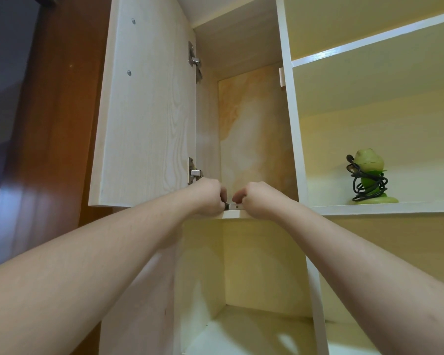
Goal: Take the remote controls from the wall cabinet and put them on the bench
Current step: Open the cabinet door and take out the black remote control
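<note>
Both arms reach up into the open wall cabinet [251, 124], whose door [144, 103] hangs swung out to the left on two metal hinges [194, 60]. The left hand [209, 197] and the right hand [258, 199] meet at the front edge of the cabinet's shelf [232, 214], knuckles toward the camera. Both hands have their fingers curled and bunched together around remote controls [231, 206] lying at the shelf's front edge, just between the two hands. Only a short pale stretch with a dark end shows in the gap (how many remotes there are cannot be told). To the right, on an open shelf [385, 207], stands a green frog-shaped figure [369, 175] with a black cord [367, 184] wound around it, well apart from the hands.
</note>
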`<state>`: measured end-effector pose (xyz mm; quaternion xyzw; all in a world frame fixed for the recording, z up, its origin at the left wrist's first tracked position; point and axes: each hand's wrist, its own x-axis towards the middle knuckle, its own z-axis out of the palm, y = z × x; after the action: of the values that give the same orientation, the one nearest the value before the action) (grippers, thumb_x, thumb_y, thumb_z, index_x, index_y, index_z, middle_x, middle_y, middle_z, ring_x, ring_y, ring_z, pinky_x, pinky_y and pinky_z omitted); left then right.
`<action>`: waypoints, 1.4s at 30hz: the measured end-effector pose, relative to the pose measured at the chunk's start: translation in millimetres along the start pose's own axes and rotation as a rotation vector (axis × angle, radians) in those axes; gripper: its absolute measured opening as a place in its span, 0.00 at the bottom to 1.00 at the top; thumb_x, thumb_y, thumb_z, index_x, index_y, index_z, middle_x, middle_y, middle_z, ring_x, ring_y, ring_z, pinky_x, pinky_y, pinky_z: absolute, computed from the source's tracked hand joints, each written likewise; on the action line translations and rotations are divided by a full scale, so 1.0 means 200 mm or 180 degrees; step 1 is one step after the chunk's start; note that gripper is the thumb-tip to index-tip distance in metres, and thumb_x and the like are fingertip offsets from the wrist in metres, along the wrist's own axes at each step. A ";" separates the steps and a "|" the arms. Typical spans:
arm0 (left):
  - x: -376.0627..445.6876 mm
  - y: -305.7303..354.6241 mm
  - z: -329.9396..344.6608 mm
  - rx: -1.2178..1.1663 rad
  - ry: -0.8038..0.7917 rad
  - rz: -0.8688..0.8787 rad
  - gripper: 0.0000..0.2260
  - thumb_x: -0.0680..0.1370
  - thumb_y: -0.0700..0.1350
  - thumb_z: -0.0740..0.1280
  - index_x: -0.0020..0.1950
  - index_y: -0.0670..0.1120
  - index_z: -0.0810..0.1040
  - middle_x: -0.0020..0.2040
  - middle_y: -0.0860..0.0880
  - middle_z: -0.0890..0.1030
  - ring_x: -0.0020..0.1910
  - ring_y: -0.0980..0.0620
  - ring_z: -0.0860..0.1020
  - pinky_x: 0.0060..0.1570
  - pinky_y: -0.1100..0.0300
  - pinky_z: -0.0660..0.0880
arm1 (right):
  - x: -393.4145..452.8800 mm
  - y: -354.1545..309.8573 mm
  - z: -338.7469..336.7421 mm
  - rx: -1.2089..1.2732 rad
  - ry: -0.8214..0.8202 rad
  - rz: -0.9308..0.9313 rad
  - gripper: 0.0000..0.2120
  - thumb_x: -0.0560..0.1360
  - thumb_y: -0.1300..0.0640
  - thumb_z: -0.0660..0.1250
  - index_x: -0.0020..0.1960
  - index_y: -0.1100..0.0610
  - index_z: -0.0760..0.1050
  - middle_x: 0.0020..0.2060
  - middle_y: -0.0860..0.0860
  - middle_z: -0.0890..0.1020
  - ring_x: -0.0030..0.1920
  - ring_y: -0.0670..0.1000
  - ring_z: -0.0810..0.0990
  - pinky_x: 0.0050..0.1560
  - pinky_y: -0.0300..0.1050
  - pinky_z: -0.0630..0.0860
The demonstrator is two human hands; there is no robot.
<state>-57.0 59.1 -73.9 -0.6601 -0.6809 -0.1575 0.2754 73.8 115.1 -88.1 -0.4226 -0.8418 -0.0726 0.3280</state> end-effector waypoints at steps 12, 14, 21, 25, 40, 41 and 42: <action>0.04 -0.02 0.08 -0.0516 0.0361 -0.0299 0.09 0.77 0.50 0.64 0.51 0.46 0.77 0.46 0.47 0.80 0.47 0.47 0.77 0.45 0.56 0.76 | -0.06 -0.01 -0.03 -0.0308 0.0093 0.0283 0.18 0.75 0.64 0.56 0.59 0.53 0.78 0.53 0.54 0.80 0.47 0.57 0.79 0.48 0.49 0.80; 0.05 -0.01 0.09 -0.0483 0.0403 -0.0375 0.08 0.77 0.50 0.64 0.50 0.46 0.76 0.49 0.45 0.81 0.49 0.45 0.77 0.45 0.56 0.75 | -0.06 -0.01 -0.03 -0.0253 0.0086 0.0319 0.18 0.75 0.63 0.56 0.59 0.53 0.78 0.53 0.54 0.80 0.47 0.57 0.79 0.49 0.50 0.80; 0.04 0.02 0.06 -0.0364 0.0209 -0.0771 0.16 0.77 0.49 0.64 0.54 0.37 0.77 0.43 0.42 0.78 0.37 0.46 0.75 0.33 0.59 0.70 | -0.06 0.01 -0.05 -0.0006 0.0050 0.0449 0.17 0.75 0.64 0.56 0.58 0.56 0.79 0.52 0.55 0.80 0.48 0.57 0.80 0.49 0.47 0.80; 0.03 0.02 0.04 -0.0373 0.0084 -0.0909 0.13 0.77 0.46 0.64 0.35 0.42 0.69 0.34 0.46 0.72 0.30 0.50 0.70 0.26 0.61 0.64 | -0.05 0.00 -0.04 0.0077 0.0115 0.0429 0.24 0.74 0.69 0.53 0.63 0.53 0.77 0.57 0.54 0.79 0.51 0.57 0.80 0.52 0.50 0.80; -0.09 -0.05 -0.07 -0.0881 0.0828 -0.0745 0.12 0.77 0.48 0.65 0.48 0.38 0.75 0.44 0.44 0.80 0.38 0.45 0.78 0.37 0.54 0.75 | -0.02 0.02 -0.04 0.0703 0.0348 0.0384 0.26 0.77 0.66 0.50 0.73 0.54 0.65 0.67 0.55 0.73 0.57 0.56 0.77 0.56 0.50 0.78; -0.10 -0.05 -0.09 -0.0918 0.0871 -0.0730 0.13 0.77 0.48 0.65 0.50 0.38 0.77 0.44 0.44 0.80 0.38 0.45 0.79 0.36 0.55 0.75 | -0.02 0.02 -0.04 0.0769 0.0374 0.0396 0.26 0.77 0.66 0.50 0.74 0.54 0.63 0.68 0.55 0.72 0.56 0.55 0.78 0.55 0.50 0.78; -0.11 -0.05 -0.10 -0.0950 0.0916 -0.0708 0.13 0.76 0.48 0.65 0.51 0.38 0.78 0.45 0.44 0.80 0.39 0.44 0.80 0.37 0.55 0.76 | -0.03 0.01 -0.05 0.0818 0.0400 0.0403 0.26 0.77 0.66 0.50 0.74 0.54 0.62 0.69 0.55 0.72 0.55 0.55 0.78 0.53 0.49 0.79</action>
<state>-64.5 28.0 -69.4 -0.5851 -0.6724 -0.3782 0.2500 82.8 109.9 -84.5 -0.4240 -0.7936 0.0302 0.4353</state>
